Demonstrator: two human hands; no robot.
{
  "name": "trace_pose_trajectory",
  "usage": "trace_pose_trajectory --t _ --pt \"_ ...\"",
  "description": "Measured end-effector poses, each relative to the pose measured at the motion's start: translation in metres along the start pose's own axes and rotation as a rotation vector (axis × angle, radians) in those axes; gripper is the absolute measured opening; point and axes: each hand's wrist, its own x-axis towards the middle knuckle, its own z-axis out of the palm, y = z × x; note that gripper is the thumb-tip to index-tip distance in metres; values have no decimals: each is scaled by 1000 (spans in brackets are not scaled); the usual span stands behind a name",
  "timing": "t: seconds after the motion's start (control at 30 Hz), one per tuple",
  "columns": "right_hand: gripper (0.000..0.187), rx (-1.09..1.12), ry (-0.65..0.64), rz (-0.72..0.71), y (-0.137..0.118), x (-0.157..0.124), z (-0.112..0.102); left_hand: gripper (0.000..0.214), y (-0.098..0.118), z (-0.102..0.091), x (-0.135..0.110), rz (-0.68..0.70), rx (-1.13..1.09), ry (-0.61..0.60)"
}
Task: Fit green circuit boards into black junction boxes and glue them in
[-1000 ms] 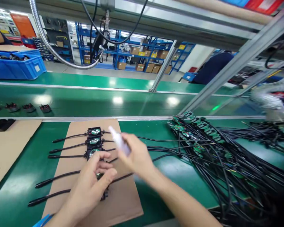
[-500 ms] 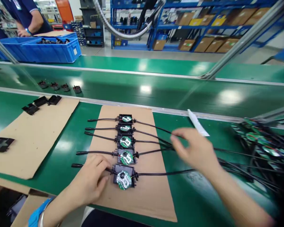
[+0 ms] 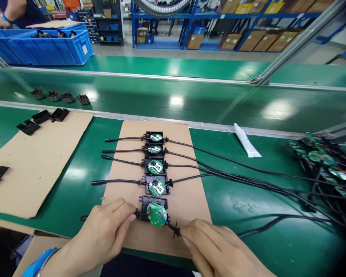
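Several black housings with round green circuit boards and black cables lie in a column on a cardboard sheet [image 3: 178,142]. The nearest unit [image 3: 155,209] has its board tilted up out of its housing. My left hand [image 3: 103,232] pinches the cable stub at the housing's left side. My right hand [image 3: 219,248] pinches the black cable [image 3: 174,230] at the unit's right side. A white tube [image 3: 246,140] lies on the green mat to the right, well away from both hands.
A second cardboard sheet [image 3: 37,161] at left carries black plastic covers [image 3: 42,116]. Several small black parts [image 3: 60,96] sit on the green conveyor belt behind. A tangle of cabled boards [image 3: 325,165] lies at right. Blue bins [image 3: 43,46] and another person's arm [image 3: 5,13] are at far left.
The white tube has left my right hand and lies on the mat. My right hand came back to the nearest unit's cable, and that unit's board is tilted up.
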Motion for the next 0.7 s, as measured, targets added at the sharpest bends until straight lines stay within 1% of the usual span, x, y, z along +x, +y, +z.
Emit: trace_pose_trajectory --t 0.2,0.27,0.33,0.47,0.5,0.6,0.7 --pt "18 -134 -198 83 -8 18 4 23 1 2 19 4 129 -45" --pt "17 -139 -262 107 -9 27 5 23 1 2 25 -6 144 -78" --pt "20 -158 -305 137 -10 36 6 21 -1 1 28 -20 125 -104" --pt "49 -211 -321 100 -11 46 14 21 -3 -2 33 -45 16 -144" --pt "52 -223 -319 86 -11 46 17 20 -3 -4 33 -55 -17 -156" --pt "53 -264 -309 73 -11 47 25 17 1 -8 35 -86 -101 -167" --pt "57 -271 -316 58 -13 47 29 17 6 -6 35 -73 -104 -117"
